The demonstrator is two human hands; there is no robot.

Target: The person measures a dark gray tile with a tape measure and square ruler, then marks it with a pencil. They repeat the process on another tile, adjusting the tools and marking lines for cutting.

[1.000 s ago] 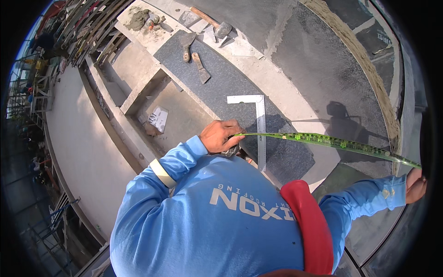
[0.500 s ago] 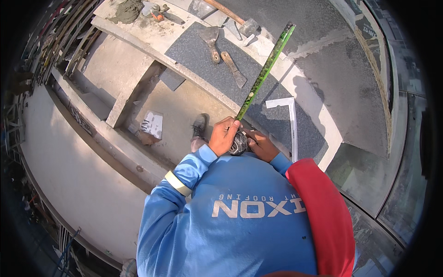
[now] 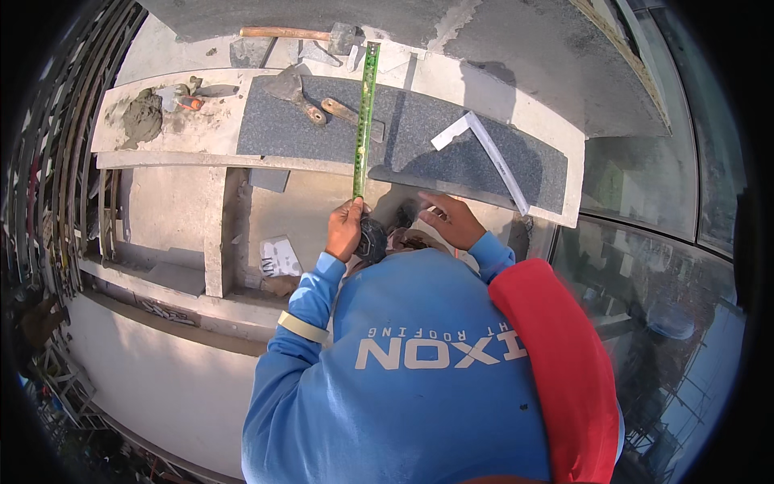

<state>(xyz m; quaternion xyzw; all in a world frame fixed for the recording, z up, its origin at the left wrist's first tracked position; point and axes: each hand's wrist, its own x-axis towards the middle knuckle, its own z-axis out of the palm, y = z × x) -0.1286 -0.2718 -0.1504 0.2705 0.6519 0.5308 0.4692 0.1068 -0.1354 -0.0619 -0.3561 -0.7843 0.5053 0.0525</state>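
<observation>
The green tape measure [image 3: 362,121] runs straight up the picture from the person's left hand [image 3: 345,228], its blade crossing the dark grey stone slab [image 3: 419,137] and ending near the slab's far edge beside a hammer [image 3: 302,34]. The left hand is closed around the tape's dark case and the near end of the blade, fingers curled, with the blue-sleeved forearm rising from below. The right hand [image 3: 450,219] lies just to the right of it, fingers loosely spread and pointing left toward the case; whether it touches the case cannot be told. A white metal square [image 3: 488,153] rests on the slab to the right of the blade, and a trowel [image 3: 297,90] lies on the slab to its left. Half a second ago the blade leaned off to the upper right; now it stands nearly vertical, and the two hands have drawn slightly apart.
</observation>
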